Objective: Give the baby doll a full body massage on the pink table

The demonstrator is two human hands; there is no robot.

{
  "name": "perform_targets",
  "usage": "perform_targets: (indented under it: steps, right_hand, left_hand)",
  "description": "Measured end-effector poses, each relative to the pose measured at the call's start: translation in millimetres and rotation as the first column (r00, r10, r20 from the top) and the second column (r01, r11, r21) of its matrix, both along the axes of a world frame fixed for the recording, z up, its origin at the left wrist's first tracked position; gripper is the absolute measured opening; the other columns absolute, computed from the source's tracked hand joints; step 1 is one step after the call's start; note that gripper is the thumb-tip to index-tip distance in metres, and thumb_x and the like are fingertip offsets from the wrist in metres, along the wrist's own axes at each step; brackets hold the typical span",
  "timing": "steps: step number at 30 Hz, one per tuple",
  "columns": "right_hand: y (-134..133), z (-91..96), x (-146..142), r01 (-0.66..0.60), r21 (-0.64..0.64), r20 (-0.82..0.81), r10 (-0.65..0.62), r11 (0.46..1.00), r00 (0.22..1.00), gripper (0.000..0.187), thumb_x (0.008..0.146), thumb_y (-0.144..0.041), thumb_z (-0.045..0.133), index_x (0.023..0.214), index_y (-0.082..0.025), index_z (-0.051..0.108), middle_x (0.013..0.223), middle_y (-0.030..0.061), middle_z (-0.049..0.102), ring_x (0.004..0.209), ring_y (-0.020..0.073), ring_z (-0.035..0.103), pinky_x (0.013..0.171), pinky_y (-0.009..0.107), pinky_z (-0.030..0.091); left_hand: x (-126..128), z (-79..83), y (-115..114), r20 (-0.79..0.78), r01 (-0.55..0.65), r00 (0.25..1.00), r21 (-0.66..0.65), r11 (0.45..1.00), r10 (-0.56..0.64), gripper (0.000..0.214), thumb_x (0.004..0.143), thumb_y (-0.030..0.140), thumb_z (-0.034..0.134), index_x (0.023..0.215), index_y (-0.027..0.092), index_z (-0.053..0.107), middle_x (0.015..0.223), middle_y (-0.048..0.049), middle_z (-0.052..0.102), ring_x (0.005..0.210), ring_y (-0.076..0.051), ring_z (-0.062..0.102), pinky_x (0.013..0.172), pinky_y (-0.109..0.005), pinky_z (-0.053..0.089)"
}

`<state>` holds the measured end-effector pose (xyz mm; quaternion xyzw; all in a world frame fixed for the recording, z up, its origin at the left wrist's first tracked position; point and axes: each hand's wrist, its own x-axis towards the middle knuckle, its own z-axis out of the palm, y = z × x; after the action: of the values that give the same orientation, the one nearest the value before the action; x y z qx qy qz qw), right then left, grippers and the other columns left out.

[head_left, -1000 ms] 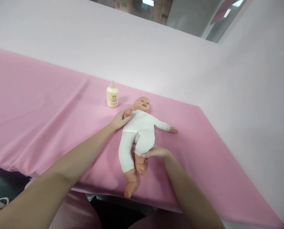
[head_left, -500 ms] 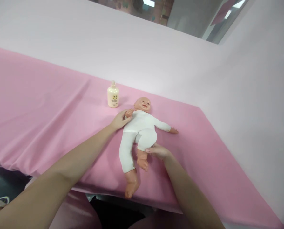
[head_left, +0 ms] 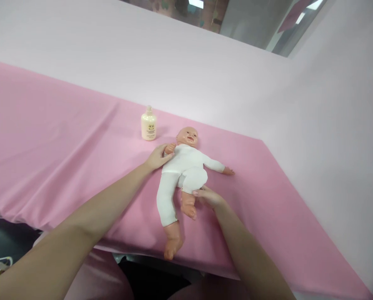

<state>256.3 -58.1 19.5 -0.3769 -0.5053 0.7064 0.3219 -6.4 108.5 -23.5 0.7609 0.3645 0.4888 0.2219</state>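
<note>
A baby doll (head_left: 182, 166) in a white top and white trousers lies on its back on the pink cloth (head_left: 64, 150). My left hand (head_left: 157, 157) lies against the doll's arm and shoulder, fingers wrapped at the sleeve. My right hand (head_left: 207, 196) pinches the bunched-up white trouser leg at the doll's thigh, just above the bare lower leg and foot (head_left: 189, 207). The doll's other leg is still covered down to the ankle, its foot (head_left: 173, 243) near the table's front edge.
A cream lotion bottle (head_left: 149, 123) stands upright behind the doll, near the pale back wall. The pink cloth stretches far to the left and right. A dark gap shows below the table's front edge.
My right hand has pushed the trouser leg further up the doll's thigh, and the bare leg has bent up toward the body. My left hand has stayed in place.
</note>
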Motion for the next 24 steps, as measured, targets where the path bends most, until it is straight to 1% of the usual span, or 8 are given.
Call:
perform_targets:
  steps: [5,10,15,17,20,24]
  right_hand:
    - [-0.5,-2.8,-0.2,0.047,0.014,0.011,-0.047,0.999,0.999,0.054,0.068,-0.056,0.101,0.099,-0.021,0.074,0.096,0.0064,0.076,0.097,0.0266,0.071,0.097,0.043,0.058]
    - [-0.3,-3.5,-0.2,0.097,0.012,-0.01,-0.097,0.995,0.995,0.054,0.067,-0.053,0.102,0.102,-0.022,0.075,0.105,0.0069,0.078,0.105,0.0271,0.072,0.101,0.044,0.058]
    - [-0.6,-2.0,-1.7,0.113,-0.003,-0.008,-0.114,0.994,0.994,0.056,0.064,-0.052,0.104,0.102,-0.023,0.076,0.106,0.0059,0.077,0.105,0.0264,0.071,0.102,0.044,0.057]
    - [-0.4,-2.7,-1.7,0.127,0.002,-0.013,-0.127,0.992,0.992,0.054,0.065,-0.05,0.103,0.103,-0.024,0.076,0.107,0.0064,0.077,0.107,0.027,0.071,0.104,0.045,0.057]
    - [0.1,-4.7,-1.0,0.11,0.009,-0.021,-0.11,0.994,0.994,0.05,0.069,-0.048,0.101,0.104,-0.023,0.075,0.11,0.008,0.077,0.11,0.0285,0.071,0.107,0.048,0.056]
    - [0.7,-6.7,-0.6,0.104,0.003,-0.004,-0.104,0.995,0.995,0.048,0.071,-0.048,0.1,0.104,-0.024,0.074,0.114,0.0088,0.077,0.115,0.0298,0.072,0.11,0.05,0.056]
  left_hand:
    - [0.1,1.4,-1.4,0.069,0.027,0.997,-0.037,0.999,-0.024,0.042,0.094,0.061,0.065,0.104,0.021,0.069,0.113,-0.0144,0.08,0.105,-0.031,0.073,0.105,-0.049,0.059]
    - [0.0,4.0,-3.1,0.086,0.038,0.996,-0.051,0.998,-0.034,0.041,0.092,0.06,0.067,0.105,0.021,0.07,0.117,-0.014,0.081,0.109,-0.032,0.073,0.107,-0.049,0.058]
    - [-0.3,5.0,-3.7,0.079,0.027,0.997,-0.065,0.998,-0.021,0.044,0.092,0.062,0.068,0.107,0.021,0.072,0.116,-0.0133,0.081,0.107,-0.032,0.074,0.106,-0.05,0.059]
    - [-0.1,5.4,-4.1,0.078,0.022,0.997,-0.068,0.997,-0.017,0.045,0.092,0.063,0.068,0.106,0.021,0.072,0.116,-0.0134,0.081,0.107,-0.032,0.073,0.105,-0.05,0.059]
    - [0.3,6.1,-4.8,0.074,0.018,0.997,-0.075,0.997,-0.013,0.047,0.092,0.066,0.067,0.105,0.021,0.071,0.114,-0.0133,0.081,0.106,-0.031,0.073,0.104,-0.049,0.06]
    - [0.4,6.2,-5.3,0.071,0.016,0.997,-0.08,0.997,-0.01,0.047,0.092,0.065,0.067,0.105,0.02,0.07,0.114,-0.0136,0.081,0.105,-0.031,0.073,0.104,-0.049,0.06]
